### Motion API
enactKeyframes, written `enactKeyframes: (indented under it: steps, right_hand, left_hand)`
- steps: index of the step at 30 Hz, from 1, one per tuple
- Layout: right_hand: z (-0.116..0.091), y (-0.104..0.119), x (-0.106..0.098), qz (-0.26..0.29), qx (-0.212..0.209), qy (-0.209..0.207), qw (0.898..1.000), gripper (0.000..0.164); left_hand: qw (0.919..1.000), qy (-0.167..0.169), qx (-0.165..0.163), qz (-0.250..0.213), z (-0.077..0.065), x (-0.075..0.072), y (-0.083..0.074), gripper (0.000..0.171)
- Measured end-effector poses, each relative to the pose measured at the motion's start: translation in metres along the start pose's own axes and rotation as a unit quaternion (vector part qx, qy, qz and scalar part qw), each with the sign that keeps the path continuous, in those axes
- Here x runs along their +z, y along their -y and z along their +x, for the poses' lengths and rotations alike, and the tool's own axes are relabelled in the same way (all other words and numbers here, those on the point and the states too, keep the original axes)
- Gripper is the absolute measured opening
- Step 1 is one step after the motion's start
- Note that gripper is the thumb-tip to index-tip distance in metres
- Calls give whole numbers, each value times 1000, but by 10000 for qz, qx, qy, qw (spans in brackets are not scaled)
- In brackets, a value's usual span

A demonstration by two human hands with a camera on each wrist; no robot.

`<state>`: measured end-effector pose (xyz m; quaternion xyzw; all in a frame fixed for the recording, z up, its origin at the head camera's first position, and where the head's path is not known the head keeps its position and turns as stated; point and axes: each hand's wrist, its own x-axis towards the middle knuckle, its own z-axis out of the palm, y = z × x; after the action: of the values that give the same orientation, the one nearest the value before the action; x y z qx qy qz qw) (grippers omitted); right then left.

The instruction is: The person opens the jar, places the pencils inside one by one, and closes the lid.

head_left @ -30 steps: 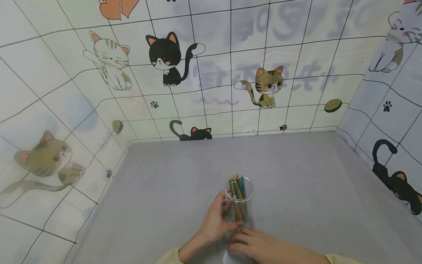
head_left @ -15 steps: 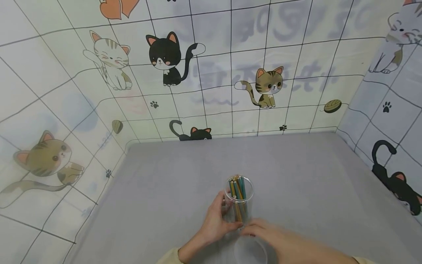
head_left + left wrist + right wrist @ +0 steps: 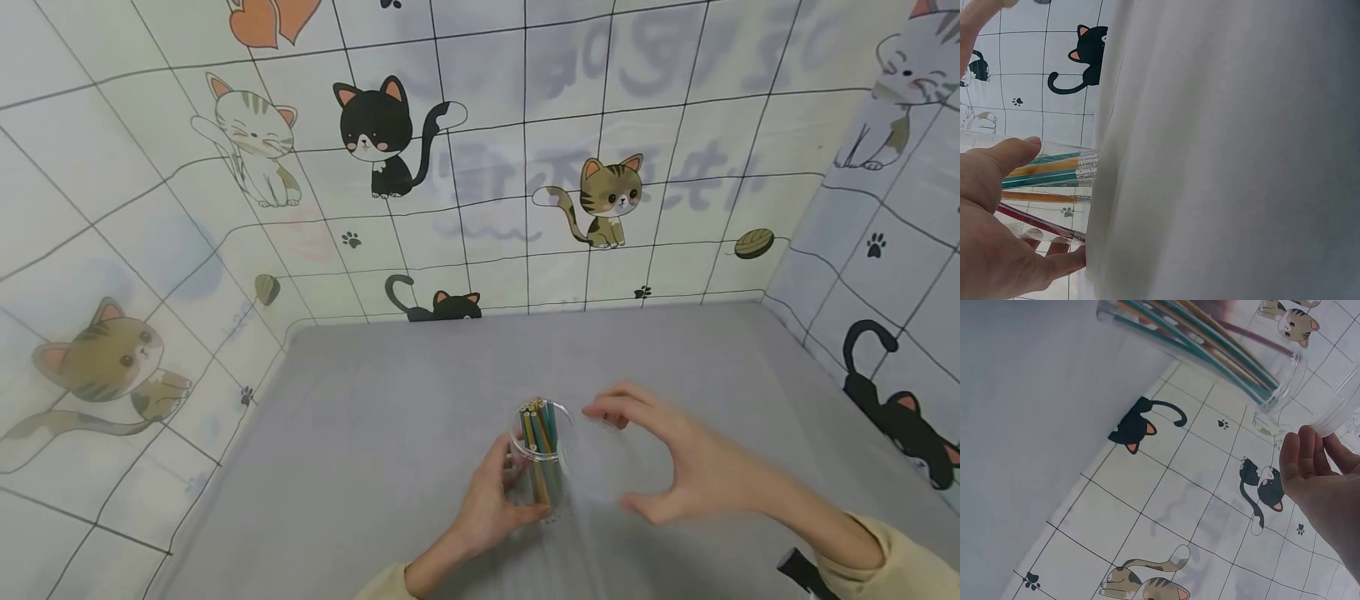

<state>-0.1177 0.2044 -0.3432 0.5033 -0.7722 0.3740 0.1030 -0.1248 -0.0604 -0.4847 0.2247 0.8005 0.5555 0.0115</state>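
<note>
A clear jar (image 3: 553, 492) stands upright on the grey tabletop, holding several pencils (image 3: 538, 427) in teal, yellow-orange and dark red. My left hand (image 3: 483, 507) grips its lower side, thumb in front and fingers curled behind. In the left wrist view the pencils (image 3: 1047, 172) show through the wall beside the thumb. To the right of the jar's open mouth, my right hand (image 3: 701, 467) holds up a clear round lid (image 3: 1337, 406) by its edge, fingers bent around it. The lid is faint and see-through in the head view.
The grey cloth-covered table (image 3: 390, 400) spreads around the jar. Behind and at both sides rise white gridded walls (image 3: 495, 225) printed with cartoon cats. A black strap-like piece (image 3: 802, 571) shows by the right sleeve (image 3: 877, 550).
My right hand has lifted the lid from the table in front of the jar and carried it up to the right of its mouth. The left hand and jar have stayed put.
</note>
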Motion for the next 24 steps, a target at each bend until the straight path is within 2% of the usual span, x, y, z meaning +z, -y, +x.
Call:
enactKeyframes:
  steps: [6,9,18,24]
  right_hand:
    - [19,-11,-6,-336,286,114,9990,86]
    - [26,-17,-6,-392,295,149,9987,83]
    - [40,-31,0,-320,307,257,9987,78]
    - [44,-37,9,-157,390,332,9986,76]
  left_hand:
    - [9999,-19,129,-44,0,0,0,93]
    - [9998,-27,204,-40,0,1,1,93]
    - [9992,-18,401,-28,0,0,2,93]
    - [9992,23,403,-74,0,-1,2,92]
